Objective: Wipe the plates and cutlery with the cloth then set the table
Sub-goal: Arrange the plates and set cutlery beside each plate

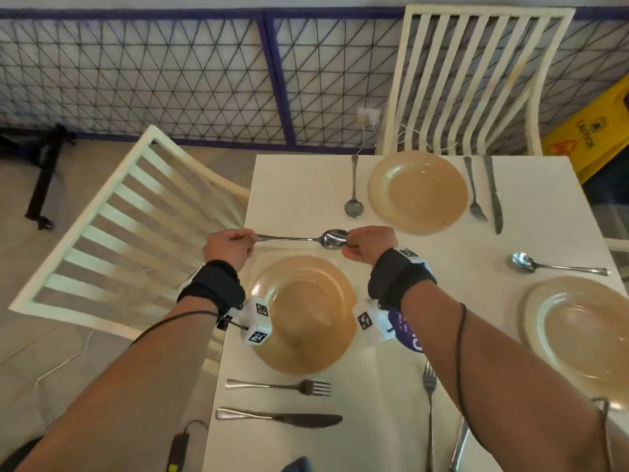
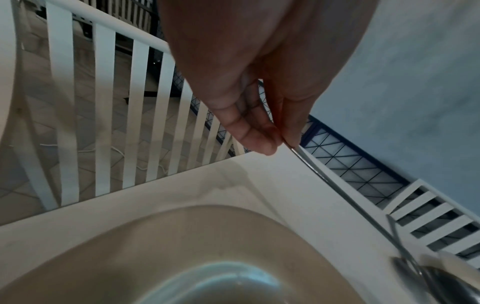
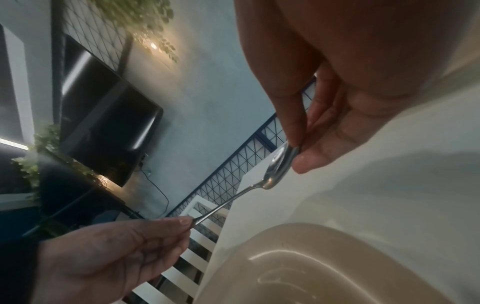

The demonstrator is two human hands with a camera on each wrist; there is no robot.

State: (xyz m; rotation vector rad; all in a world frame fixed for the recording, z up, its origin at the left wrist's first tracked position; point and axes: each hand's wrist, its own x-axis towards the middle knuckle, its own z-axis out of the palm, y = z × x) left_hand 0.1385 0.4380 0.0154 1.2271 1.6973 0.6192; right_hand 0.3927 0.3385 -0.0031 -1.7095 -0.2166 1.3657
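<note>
White and square-cornered, the table stands before a blue-framed wire-mesh partition, with one white slatted chair tilted at its left edge and another upright at its far side; a yellow caution sign leans at the far right. Held level above the table, just beyond the near plate, is a spoon: the left hand pinches the end of its handle between thumb and curled fingers, and the right hand pinches the tip of its bowl, a grip the right wrist view shows as thumb and forefinger closed on the bowl's edge. Below the near plate lie a fork and a knife, both pointing right. The far plate has a spoon to its left and a fork and knife to its right. At the right edge a third plate sits with a spoon above it, and another fork lies near the right forearm. A dark blue item shows under the right wrist, too hidden to identify.
</note>
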